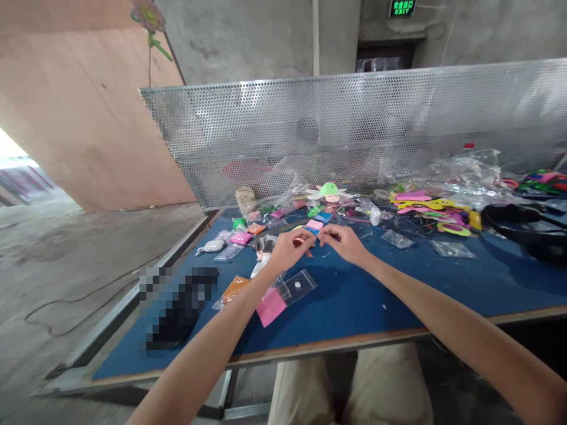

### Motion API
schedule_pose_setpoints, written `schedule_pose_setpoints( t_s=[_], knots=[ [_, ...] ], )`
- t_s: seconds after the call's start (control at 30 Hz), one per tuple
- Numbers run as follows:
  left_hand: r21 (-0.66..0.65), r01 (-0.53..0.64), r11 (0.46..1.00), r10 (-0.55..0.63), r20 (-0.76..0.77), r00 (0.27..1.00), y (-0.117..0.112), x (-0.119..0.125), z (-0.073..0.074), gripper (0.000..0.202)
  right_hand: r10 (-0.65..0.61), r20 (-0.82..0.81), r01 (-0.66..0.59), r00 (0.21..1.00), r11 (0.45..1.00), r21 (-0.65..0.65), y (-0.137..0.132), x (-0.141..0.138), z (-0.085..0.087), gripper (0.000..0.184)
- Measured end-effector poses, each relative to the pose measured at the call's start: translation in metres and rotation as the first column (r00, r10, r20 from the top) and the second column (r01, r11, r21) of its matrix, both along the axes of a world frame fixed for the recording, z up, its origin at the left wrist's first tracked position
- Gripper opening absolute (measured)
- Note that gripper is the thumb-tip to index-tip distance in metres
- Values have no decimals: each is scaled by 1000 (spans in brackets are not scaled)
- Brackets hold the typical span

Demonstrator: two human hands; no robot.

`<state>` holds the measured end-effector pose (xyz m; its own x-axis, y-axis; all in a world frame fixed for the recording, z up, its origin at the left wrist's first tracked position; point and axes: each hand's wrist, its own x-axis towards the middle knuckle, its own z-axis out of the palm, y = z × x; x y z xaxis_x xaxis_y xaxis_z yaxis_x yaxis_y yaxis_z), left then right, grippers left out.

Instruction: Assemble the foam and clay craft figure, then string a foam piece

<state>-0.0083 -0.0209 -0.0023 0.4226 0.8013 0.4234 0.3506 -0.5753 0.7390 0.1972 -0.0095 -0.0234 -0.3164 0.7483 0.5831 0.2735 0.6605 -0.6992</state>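
Note:
Over the middle of the blue table, my left hand (290, 248) and my right hand (341, 241) meet fingertip to fingertip. Both are closed in a pinch; what lies between the fingers is too small to name. A thin clear line curves below them. Just behind the fingers is a pink and blue piece (314, 226). Nearer me, by my left forearm, lie a pink square sheet (270, 307), a small clear bag (301, 286) with a white dot on it, and an orange packet (236, 288). A figure with a green cap (329, 189) stands farther back.
A perforated metal screen (283, 130) runs along the table's back edge. Colourful foam cutouts (432, 206) and plastic bags crowd the back right, with a black strap-like object (522, 230) at right. A white case (214, 246) and a dark blurred-out object (190, 304) lie left.

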Motion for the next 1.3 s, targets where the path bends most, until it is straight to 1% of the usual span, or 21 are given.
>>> schedule_pose_setpoints(
  t_s=[0.13, 0.2, 0.27, 0.33, 0.4, 0.53, 0.63, 0.7, 0.8, 0.9, 1.13, 1.3],
  knots=[
    [-63, 30, 998, -27, 45, 999, 1, 0, -1, 33, -10, 28, 9, 1000, 999, 36, -2, 1, 3, 27],
    [-157, 82, 984, -66, 107, 992, 3, 0, -2, 35, -16, 48, 13, 999, 999, 51, -3, 1, 4, 25],
    [-293, 159, 943, -105, 189, 976, 5, -1, -3, 37, -8, 64, 4, 998, 998, 69, -3, 2, 5, 23],
    [-416, 224, 881, -128, 245, 961, 6, -2, -4, 40, 11, 75, -18, 997, 996, 93, -3, 3, 6, 22],
    [-491, 262, 830, -142, 268, 953, 5, -4, -3, 43, 30, 91, -41, 995, 992, 120, -3, 4, 8, 22],
    [-564, 331, 756, -183, 304, 935, 3, -5, -3, 44, 89, 133, -109, 987, 982, 155, -5, 7, 14, 22],
    [-601, 380, 703, -227, 317, 921, 2, -6, -3, 41, 185, 141, -207, 972, 965, 159, -8, 8, 19, 22],
    [-613, 395, 684, -248, 314, 916, 2, -6, -4, 39, 242, 144, -263, 960, 952, 154, -10, 8, 22, 22],
    [-627, 392, 674, -256, 300, 919, 1, -7, -5, 38, 276, 152, -297, 949, 944, 143, -12, 7, 24, 24],
    [-630, 391, 671, -263, 290, 920, 1, -7, -4, 37, 273, 156, -295, 949, 945, 142, -13, 7, 23, 23],
    [-571, 405, 714, -328, 237, 914, -1, -10, 1, 32, 241, 72, -245, 968, 968, 59, -18, 5, 22, 21],
    [-570, 404, 715, -377, 172, 910, -3, -12, 6, 33, 266, 88, -271, 960, 962, 40, -19, 3, 22, 19]
  ],
)
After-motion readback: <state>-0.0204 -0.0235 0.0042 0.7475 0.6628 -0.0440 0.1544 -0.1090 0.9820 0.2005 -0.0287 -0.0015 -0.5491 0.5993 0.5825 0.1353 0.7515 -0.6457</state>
